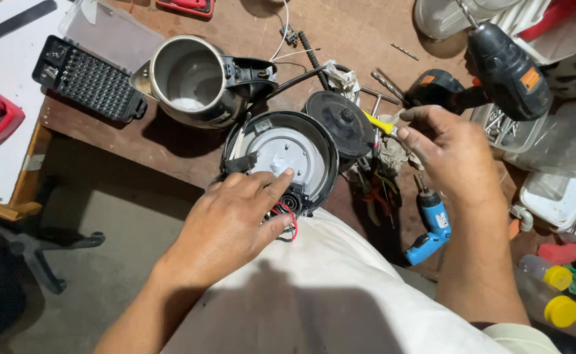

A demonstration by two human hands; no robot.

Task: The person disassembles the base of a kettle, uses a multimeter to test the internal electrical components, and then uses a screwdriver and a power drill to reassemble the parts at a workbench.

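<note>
My left hand (239, 216) rests on a round black kettle base part (281, 154) with a grey inner plate, gripping its near rim where red and black wires stick out. My right hand (449, 154) hovers to the right, fingertips pinching a small yellow-handled screwdriver (380, 123). A second black round base disc (340, 121) lies between the hands. A steel kettle body (196, 82) with a black handle lies on its side behind the part.
A black bit set case (88, 78) sits at the left. A black-and-orange cordless drill (491, 72) lies at the right, a small blue electric screwdriver (432, 226) near the front edge. Plastic containers (557, 196), yellow-capped bottles (554, 292) and loose drill bits crowd the right side.
</note>
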